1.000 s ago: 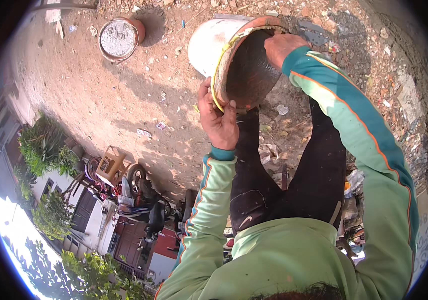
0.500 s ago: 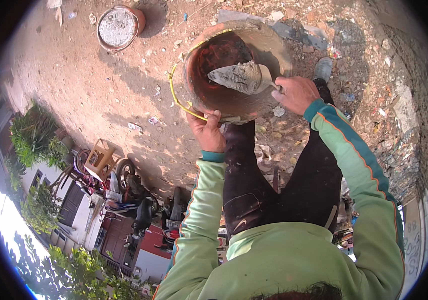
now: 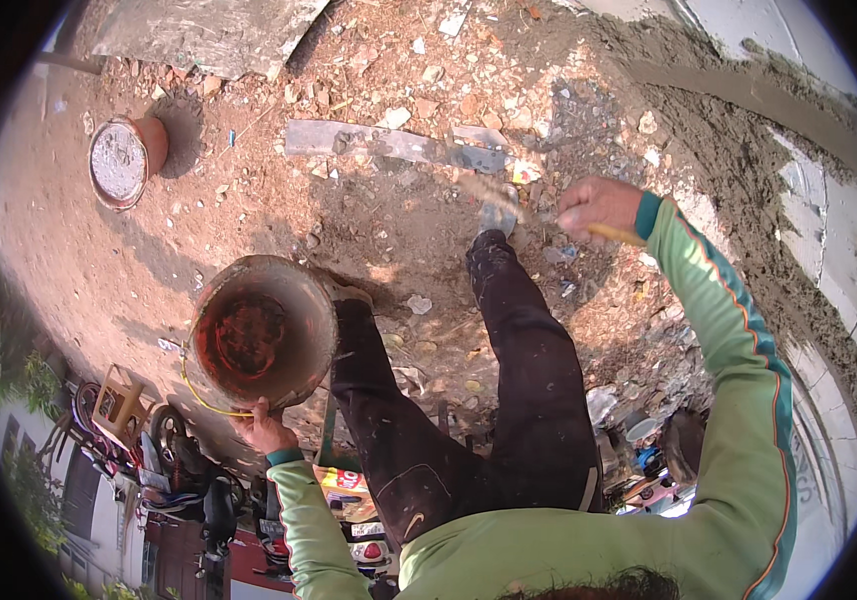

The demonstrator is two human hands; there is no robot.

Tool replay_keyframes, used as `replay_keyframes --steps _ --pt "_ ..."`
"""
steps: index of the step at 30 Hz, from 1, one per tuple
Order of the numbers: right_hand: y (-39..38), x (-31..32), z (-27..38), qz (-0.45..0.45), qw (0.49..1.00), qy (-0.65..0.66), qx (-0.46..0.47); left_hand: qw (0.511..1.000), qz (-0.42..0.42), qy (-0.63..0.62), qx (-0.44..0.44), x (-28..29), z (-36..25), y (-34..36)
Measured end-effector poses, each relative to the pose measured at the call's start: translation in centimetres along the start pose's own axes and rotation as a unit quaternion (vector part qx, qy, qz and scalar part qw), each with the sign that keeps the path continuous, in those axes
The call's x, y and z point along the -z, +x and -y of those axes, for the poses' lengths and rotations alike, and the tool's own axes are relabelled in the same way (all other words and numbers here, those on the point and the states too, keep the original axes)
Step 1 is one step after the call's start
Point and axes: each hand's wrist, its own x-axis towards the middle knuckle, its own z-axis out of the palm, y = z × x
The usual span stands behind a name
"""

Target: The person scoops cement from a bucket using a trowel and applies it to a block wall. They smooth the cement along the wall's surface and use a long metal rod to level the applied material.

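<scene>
My left hand (image 3: 267, 430) grips the near rim of a dirty, reddish bucket (image 3: 307, 325), its thumb over the edge. The bucket is tipped so that its inside faces me, with grey mortar smeared round the wall and a reddish bottom. A yellow handle (image 3: 199, 393) hangs at its left side. Out to the right, my right hand (image 3: 599, 208) is closed round the yellowish handle of a trowel (image 3: 494, 195). The trowel's blade points left and is smeared by motion, so what lies on it cannot be made out.
A second bucket (image 3: 119, 165) of grey mortar stands at far left. A flat board strip (image 3: 369, 142) lies on the rubble-strewn ground. Wet mortar (image 3: 749, 150) covers part of the pale surface at right. Motorbikes (image 3: 214, 515) and a brown stool (image 3: 121, 405) stand at lower left.
My right hand has lifted the trowel out of the bucket and swung it right. In the picture, the bucket and my left hand now sit lower left; the view has turned right.
</scene>
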Motion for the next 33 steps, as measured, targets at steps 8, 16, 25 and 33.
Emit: replay_keyframes --steps 8,16,25,33 --pt "-20.2 2.9 -1.1 -0.465 0.883 -0.034 0.051 0.993 0.117 -0.020 -0.021 -5.4 -0.7 -3.5" --pt "-1.3 -19.2 4.6 -0.272 0.923 -0.271 0.026 0.934 0.310 0.029 -0.176 -14.9 -3.2 -1.7" --pt "11.7 -28.9 14.0 -0.220 0.890 -0.398 0.020 0.923 0.346 -0.070 -0.154 -13.0 -8.5 -0.6" --pt "14.7 -33.8 14.4 -0.289 0.847 -0.390 0.218 0.901 0.401 -0.002 -0.166 -6.9 -10.9 5.6"
